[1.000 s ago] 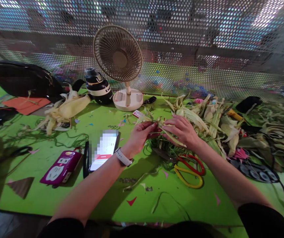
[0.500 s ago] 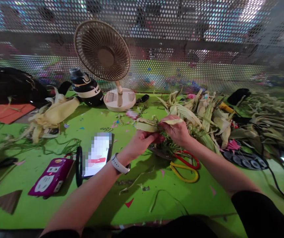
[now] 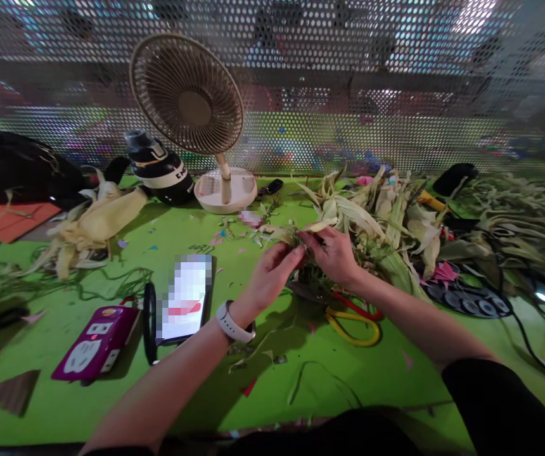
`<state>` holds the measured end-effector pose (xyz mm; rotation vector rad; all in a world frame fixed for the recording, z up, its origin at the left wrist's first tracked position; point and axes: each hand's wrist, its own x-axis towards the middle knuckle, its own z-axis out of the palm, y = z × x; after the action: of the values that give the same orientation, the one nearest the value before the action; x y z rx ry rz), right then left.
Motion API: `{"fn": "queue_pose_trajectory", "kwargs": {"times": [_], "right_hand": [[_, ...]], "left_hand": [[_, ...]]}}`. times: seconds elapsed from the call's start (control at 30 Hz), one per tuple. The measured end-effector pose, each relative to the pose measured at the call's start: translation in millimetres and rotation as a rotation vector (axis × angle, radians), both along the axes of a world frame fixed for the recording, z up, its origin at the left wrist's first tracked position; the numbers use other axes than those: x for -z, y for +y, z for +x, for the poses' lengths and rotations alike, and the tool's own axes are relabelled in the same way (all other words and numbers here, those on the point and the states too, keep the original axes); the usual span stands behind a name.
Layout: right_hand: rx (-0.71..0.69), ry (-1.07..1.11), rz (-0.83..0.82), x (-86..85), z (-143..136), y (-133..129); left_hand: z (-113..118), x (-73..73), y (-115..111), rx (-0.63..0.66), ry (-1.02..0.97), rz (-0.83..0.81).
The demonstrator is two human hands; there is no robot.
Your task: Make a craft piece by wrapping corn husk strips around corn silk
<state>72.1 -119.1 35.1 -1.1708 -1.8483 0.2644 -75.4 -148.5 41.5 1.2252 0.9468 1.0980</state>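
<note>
My left hand (image 3: 275,272), with a pale band on its wrist, is closed with thumb and fingers pinched together over a strip of dried corn husk (image 3: 324,225). Fingertip to fingertip with it, my right hand (image 3: 333,254) pinches the same bundle, and the pale strip sticks out above its knuckles. Thin green stems lie partly hidden below both hands. Scissors with one red and one yellow handle (image 3: 355,339) lie on the green table (image 3: 182,402) just below, their blades under the plant pieces. A heap of corn husks (image 3: 355,215) rests beyond my right hand.
A fan (image 3: 194,107), a dark bottle (image 3: 165,177) and more husks (image 3: 106,218) stand or lie at the back left. A lit phone (image 3: 184,297) and a purple power block (image 3: 94,342) lie left of my forearm. Black cable (image 3: 522,339) runs along the right.
My left hand has turned and moved up, its fingers now closer to my right hand. The broad husk strip that stretched over my left hand shows less.
</note>
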Motion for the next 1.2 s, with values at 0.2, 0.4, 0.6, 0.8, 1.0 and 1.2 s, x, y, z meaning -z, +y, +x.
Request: {"fn": "queue_pose_trajectory", "kwargs": {"times": [0.2, 0.4, 0.6, 0.8, 1.0, 1.2], "right_hand": [[-0.068, 0.176, -0.158, 0.8, -0.7, 2.3], [-0.401, 0.156, -0.471, -12.4, 16.0, 13.7], [-0.387, -0.084, -0.509, -29.6, 28.0, 14.8], [-0.287, -0.143, -0.467, -36.4, 33.8, 15.4], [-0.505, 0.029, -0.594, -51.7, 42.5, 8.3], [-0.799, 0.239, -0.644, -59.4, 50.0, 0.6]], "left_hand": [[3.0, 7.0, 2.4, -0.088, 0.077, 0.078], [-7.1, 7.7, 15.5, -0.03, -0.061, -0.024], [-14.0, 7.1, 24.5, -0.044, -0.088, -0.089], [-24.2, -3.9, 29.5, -0.093, -0.07, -0.122], [-37.7, -16.0, 32.4, 0.012, -0.044, -0.186], [-39.6, -16.7, 29.7, 0.154, 0.005, -0.183]]}}
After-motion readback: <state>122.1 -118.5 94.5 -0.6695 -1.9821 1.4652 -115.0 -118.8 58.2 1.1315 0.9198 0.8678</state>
